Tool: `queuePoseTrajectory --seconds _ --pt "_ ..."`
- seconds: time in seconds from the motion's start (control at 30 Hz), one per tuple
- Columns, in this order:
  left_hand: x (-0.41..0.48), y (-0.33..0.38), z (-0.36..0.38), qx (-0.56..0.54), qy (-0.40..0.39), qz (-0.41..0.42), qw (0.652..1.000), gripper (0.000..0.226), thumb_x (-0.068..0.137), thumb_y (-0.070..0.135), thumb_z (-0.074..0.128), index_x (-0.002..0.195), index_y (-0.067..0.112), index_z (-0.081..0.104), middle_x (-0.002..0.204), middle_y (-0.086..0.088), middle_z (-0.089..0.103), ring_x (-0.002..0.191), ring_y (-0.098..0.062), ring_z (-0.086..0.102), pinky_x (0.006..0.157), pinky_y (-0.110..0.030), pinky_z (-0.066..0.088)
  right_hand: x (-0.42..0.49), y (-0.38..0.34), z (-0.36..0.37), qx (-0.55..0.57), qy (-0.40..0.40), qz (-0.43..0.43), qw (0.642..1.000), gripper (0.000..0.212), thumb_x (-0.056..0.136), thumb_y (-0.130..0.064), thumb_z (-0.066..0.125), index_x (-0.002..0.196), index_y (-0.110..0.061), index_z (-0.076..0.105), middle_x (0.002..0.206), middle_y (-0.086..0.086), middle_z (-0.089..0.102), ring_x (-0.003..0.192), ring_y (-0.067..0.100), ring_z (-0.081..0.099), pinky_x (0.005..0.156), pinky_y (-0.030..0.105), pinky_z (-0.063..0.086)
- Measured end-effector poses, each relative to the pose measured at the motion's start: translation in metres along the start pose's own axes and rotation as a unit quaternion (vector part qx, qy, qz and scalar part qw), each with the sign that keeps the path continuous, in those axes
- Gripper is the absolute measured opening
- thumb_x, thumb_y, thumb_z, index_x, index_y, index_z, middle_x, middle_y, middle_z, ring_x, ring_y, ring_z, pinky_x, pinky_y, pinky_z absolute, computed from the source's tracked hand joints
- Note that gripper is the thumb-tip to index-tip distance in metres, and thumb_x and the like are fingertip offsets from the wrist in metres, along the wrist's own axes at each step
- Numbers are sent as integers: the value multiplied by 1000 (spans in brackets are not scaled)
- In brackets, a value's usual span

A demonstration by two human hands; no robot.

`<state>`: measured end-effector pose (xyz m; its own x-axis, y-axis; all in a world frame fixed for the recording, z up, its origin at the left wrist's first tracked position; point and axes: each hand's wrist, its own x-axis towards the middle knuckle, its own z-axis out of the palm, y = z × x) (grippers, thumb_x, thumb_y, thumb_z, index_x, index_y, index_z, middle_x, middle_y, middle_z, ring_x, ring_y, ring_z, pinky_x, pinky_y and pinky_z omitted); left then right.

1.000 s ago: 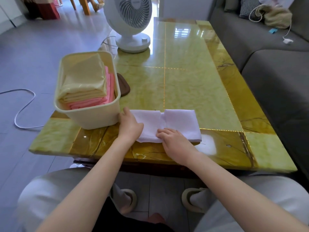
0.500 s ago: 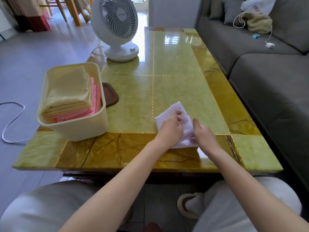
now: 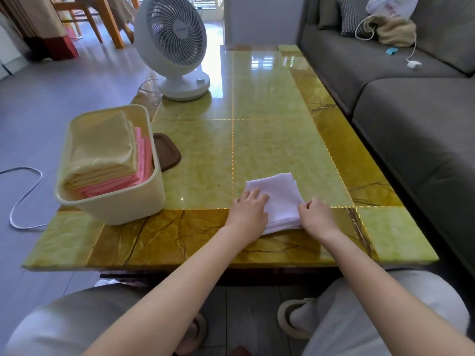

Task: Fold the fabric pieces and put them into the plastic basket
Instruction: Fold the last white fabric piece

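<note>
A white fabric piece (image 3: 279, 195), folded into a small square, lies on the green marble table (image 3: 270, 140) near its front edge. My left hand (image 3: 248, 210) rests flat on the fabric's left side with fingers spread. My right hand (image 3: 317, 217) pinches the fabric's right edge with curled fingers. To the left stands the cream plastic basket (image 3: 120, 211), holding folded yellow cloths (image 3: 102, 150) stacked over pink ones (image 3: 115, 185).
A white desk fan (image 3: 174, 47) stands at the table's far left. A brown lid or tray (image 3: 167, 155) lies behind the basket. A grey sofa (image 3: 411, 111) runs along the right. A white cable (image 3: 23, 201) lies on the floor at left.
The long white fabric was folded over from left to right into a small square. My left hand moved right with it and now lies flat on top; my right hand grips the right edge.
</note>
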<state>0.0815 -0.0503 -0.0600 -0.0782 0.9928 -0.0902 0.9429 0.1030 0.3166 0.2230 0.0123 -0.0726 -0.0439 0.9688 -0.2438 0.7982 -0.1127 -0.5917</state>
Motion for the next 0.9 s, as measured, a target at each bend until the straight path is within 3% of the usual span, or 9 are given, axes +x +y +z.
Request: queuePoseTrajectory --seconds 0.07,0.17,0.27,0.33,0.4,0.47,0.53,0.67,0.9 --pt "0 0 3 15 -19 7 1000 46 96 21 42 141 16 33 153 -7 23 139 -26 21 108 -40 27 1 -4 -1 -23 8 24 999 20 91 -18 39 76 -7 48 99 25 48 87 34 47 69 35 38" --pt "0 1 8 38 -15 10 999 46 96 23 41 141 16 32 153 -8 22 139 -27 21 106 -40 29 1 -10 -4 2 16 46 999 40 92 -19 46 121 8 40 129 25 45 120 41 43 95 41 39" --pt "0 0 9 49 -20 19 998 47 97 23 39 143 16 29 154 -9 19 140 -27 18 109 -40 27 0 -19 -10 49 -64 54 995 48 94 -27 49 124 9 41 122 23 52 113 37 51 82 34 41" --pt "-4 -4 3 34 -34 22 999 45 97 20 40 141 15 32 150 -10 24 138 -28 22 108 -39 29 -3 -29 -17 36 -96 26 994 27 92 -24 50 104 -1 55 98 16 55 93 31 53 67 30 38" --pt "-8 -10 -9 33 -22 1 999 39 95 14 41 133 13 39 138 -12 33 128 -30 30 102 -37 34 -4 -42 -24 0 -87 -5 996 14 88 -22 51 82 -9 51 83 9 51 80 27 48 53 28 33" --pt "-13 -22 -32 61 38 -22 997 35 93 10 42 127 11 45 128 -12 38 121 -30 33 99 -36 34 -8 -68 -34 -72 -67 -51 994 11 86 -19 49 89 -8 50 89 11 57 80 28 52 56 29 35" --pt "-20 -36 -66 99 111 -28 988 34 94 13 42 127 12 46 126 -12 39 121 -29 33 101 -36 31 -15 -104 -40 -120 -26 -111 986 25 86 -15 47 109 -6 49 105 15 60 94 33 57 67 30 40" --pt "-40 -77 -134 170 235 -53 956 34 94 15 41 127 15 47 126 -10 42 122 -28 36 105 -41 28 -43 -180 -44 -55 78 -243 965 30 87 -7 44 117 -7 41 110 15 61 98 35 59 67 32 35" --pt "-87 -180 -182 112 244 -266 926 43 91 17 44 134 10 42 130 -16 39 121 -35 35 97 -42 33 -88 -294 -12 118 81 -399 906 34 90 -9 51 120 -6 37 91 2 50 82 26 52 70 31 38"
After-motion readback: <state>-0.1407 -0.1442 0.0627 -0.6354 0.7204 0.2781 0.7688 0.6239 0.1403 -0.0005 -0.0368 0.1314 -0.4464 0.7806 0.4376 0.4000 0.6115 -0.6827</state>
